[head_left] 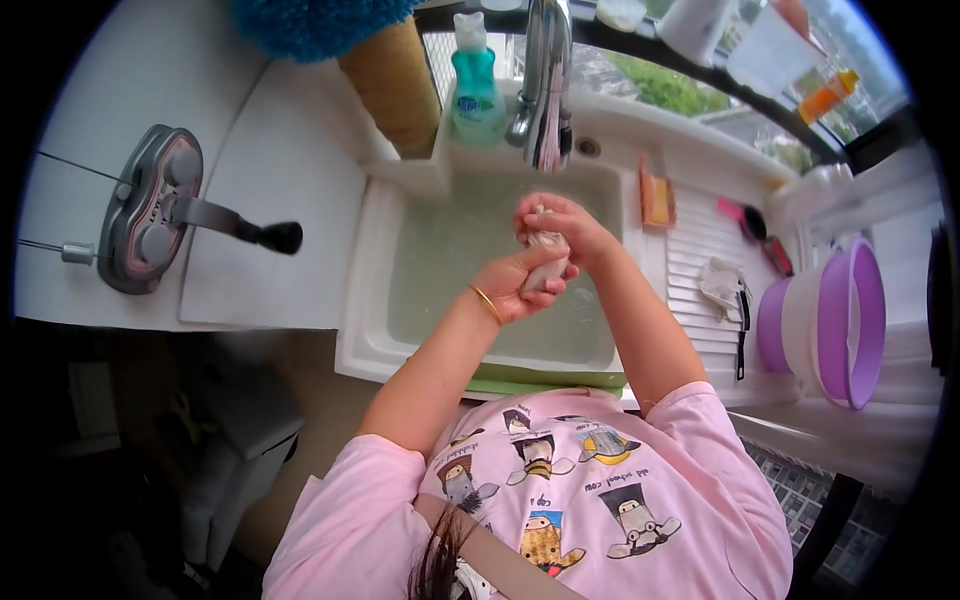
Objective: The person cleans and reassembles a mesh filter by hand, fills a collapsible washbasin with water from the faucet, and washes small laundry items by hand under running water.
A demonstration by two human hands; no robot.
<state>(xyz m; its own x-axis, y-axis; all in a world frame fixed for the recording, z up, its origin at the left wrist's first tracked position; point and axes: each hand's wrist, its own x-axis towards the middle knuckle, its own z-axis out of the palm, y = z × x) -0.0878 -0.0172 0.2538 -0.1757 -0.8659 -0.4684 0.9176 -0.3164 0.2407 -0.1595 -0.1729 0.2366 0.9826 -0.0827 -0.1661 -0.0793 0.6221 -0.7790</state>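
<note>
Over the sink [375,280], which holds cloudy water, my two hands meet around a small whitish, wet-looking object [546,260]. Its kind is not clear; it could be a bundled cloth or a little container. My left hand [518,287], with a gold bangle at the wrist, is closed around its lower part. Curled over the upper end is my right hand [562,222], its fingertips pinching there. The chrome faucet [545,90] hangs just beyond my hands, with no clear stream visible.
A teal soap bottle [476,85] stands behind the sink. On the ribbed drainboard [690,260] lie a soap bar [656,200], brushes and a black-handled tool. At right is a purple-and-white collapsible bucket [825,325]; at left, a grey device with a lever [155,215].
</note>
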